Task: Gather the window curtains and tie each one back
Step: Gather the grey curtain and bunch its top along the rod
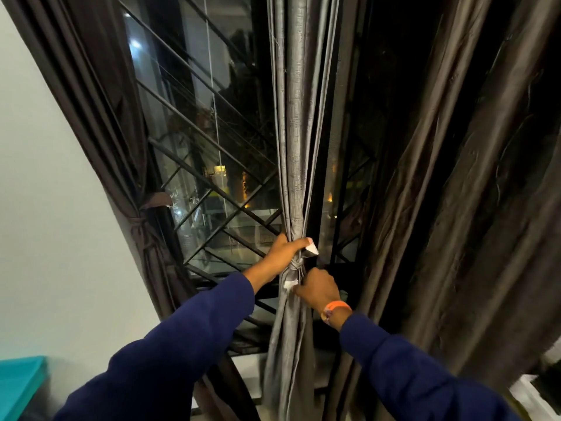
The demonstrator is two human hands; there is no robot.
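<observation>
A grey curtain (pixel 296 123) hangs gathered in the middle of the window, cinched by a grey tie band (pixel 296 264). My left hand (pixel 283 253) grips the gathered folds just above the band. Just below the band, my right hand (pixel 317 288) pinches a strip of the tie with a white end (pixel 290 284). Another white-tipped end (pixel 312 249) sticks out by my left thumb. A dark brown curtain (pixel 100 117) at the left is bound with a tie (pixel 142 229). Another dark brown curtain (pixel 473 192) hangs loose at the right.
Behind the curtains is a window with a black diagonal metal grille (pixel 212 165), dark outside with a few lights. A white wall (pixel 45 208) runs along the left. A teal box (pixel 18 387) sits at the bottom left corner.
</observation>
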